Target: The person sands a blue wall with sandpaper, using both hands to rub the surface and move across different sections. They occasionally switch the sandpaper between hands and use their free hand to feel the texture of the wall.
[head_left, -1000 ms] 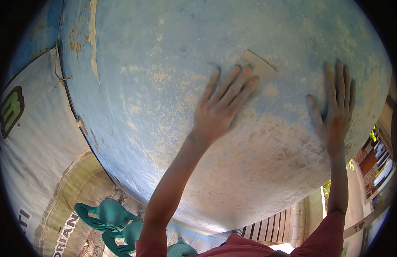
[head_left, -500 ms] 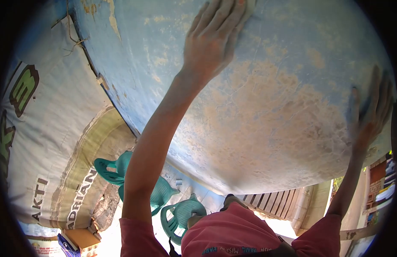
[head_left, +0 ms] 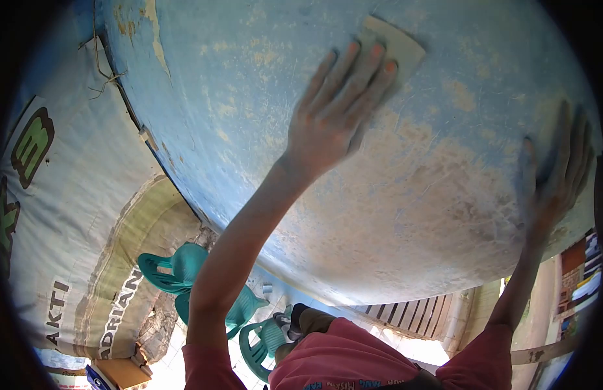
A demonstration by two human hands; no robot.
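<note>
A big curved blue surface [head_left: 262,97] with worn, sandy patches fills the view in front of me. My left hand [head_left: 337,114] lies flat on it, fingers spread, pressing a tan sheet of sandpaper [head_left: 395,45] against the paint under the fingertips. My right hand [head_left: 558,172] rests flat on the right edge of the same surface, fingers up, holding nothing. Both arms reach up from red sleeves.
A printed tarp or banner [head_left: 61,214] hangs at the left beside the blue surface. Below stand stacked teal plastic chairs [head_left: 184,273]. A slatted wooden panel [head_left: 412,318] lies under the blue surface at lower right.
My left hand with the sandpaper slid up the surface, then came back down and to the right. The right hand stayed flat near the right edge while the view shifted.
</note>
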